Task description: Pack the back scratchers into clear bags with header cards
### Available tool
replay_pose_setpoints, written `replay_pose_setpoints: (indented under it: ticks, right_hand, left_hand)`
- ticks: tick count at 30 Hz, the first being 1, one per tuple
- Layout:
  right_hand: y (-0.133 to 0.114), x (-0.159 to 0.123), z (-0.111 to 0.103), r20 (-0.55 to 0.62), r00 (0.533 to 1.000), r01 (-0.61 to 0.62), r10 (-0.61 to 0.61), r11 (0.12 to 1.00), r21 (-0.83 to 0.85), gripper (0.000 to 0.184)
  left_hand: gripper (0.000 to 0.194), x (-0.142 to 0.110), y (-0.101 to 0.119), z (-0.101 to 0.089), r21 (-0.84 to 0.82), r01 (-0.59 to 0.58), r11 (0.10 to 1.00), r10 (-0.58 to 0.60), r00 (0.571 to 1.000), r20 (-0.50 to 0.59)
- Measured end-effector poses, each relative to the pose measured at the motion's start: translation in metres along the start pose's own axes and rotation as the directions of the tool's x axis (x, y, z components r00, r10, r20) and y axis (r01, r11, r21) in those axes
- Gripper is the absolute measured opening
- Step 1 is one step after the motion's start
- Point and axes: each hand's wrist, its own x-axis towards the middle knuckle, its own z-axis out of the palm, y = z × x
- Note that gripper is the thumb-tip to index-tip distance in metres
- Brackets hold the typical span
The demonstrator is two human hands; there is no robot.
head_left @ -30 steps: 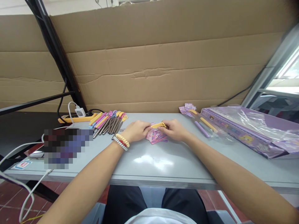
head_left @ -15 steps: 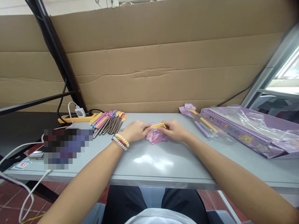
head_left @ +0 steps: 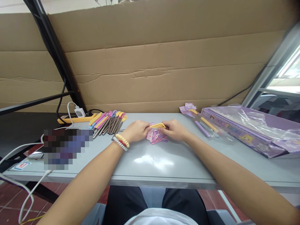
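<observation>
Over the middle of the table, my left hand (head_left: 138, 130) and my right hand (head_left: 174, 129) pinch a yellow claw-shaped back scratcher head (head_left: 157, 125) from its two ends. Its slim prongs lie toward my right fingers; whether a rod is attached I cannot make out. Beneath it, several pink and purple printed cards (head_left: 156, 137) lie loosely overlapped on the table, close under both hands. Left of my left hand is a pile of back scratchers (head_left: 111, 123) with metal rods, coloured grips and claw heads in yellow, pink, purple and blue.
At the right, back scratchers in a clear bag (head_left: 206, 123) lie beside a purple printed box (head_left: 248, 137) covered with crinkled plastic. A yellow power strip (head_left: 77, 119) with a white charger and cables sits at the back left. Cardboard (head_left: 164, 56) stands behind the table (head_left: 187, 168).
The yellow back scratcher head has turned slightly between my fingers, so its prongs show less separately. Both hands stay almost in place.
</observation>
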Motion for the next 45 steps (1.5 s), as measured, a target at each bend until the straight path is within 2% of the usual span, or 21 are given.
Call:
replay_pose_setpoints:
  ticks: [15,21,26,36,45]
  right_hand:
    - [0.0023,0.0004,0.0007,0.045,0.999,0.005,-0.005,1.0,-0.001,0.04]
    - [0.0027,-0.0001,-0.0001,0.032,0.999,-0.008,0.008,1.0,0.003,0.037]
    - [0.0051,0.0002,-0.0001,0.028,1.0,0.003,-0.003,1.0,0.008,0.034]
    - [0.003,-0.0005,-0.0013,0.035,0.999,-0.01,0.01,1.0,-0.008,0.033]
    - [0.0038,-0.0006,-0.0016,0.101,0.995,-0.017,0.019,1.0,-0.024,0.037]
  left_hand:
    - [0.032,-0.0029,0.0003,-0.0055,-0.004,0.039,0.999,-0.039,0.999,0.031]
    - [0.037,-0.0023,-0.0011,-0.0023,-0.035,-0.015,0.999,0.015,1.0,-0.011]
    - [0.031,-0.0015,-0.003,-0.0019,-0.007,-0.005,1.0,0.005,0.999,-0.038]
    - [0.03,-0.0022,-0.0051,-0.0015,-0.081,-0.037,0.996,0.04,0.999,0.03]
    - [0.029,-0.0045,-0.0003,-0.0073,-0.022,-0.008,1.0,0.009,0.999,0.051]
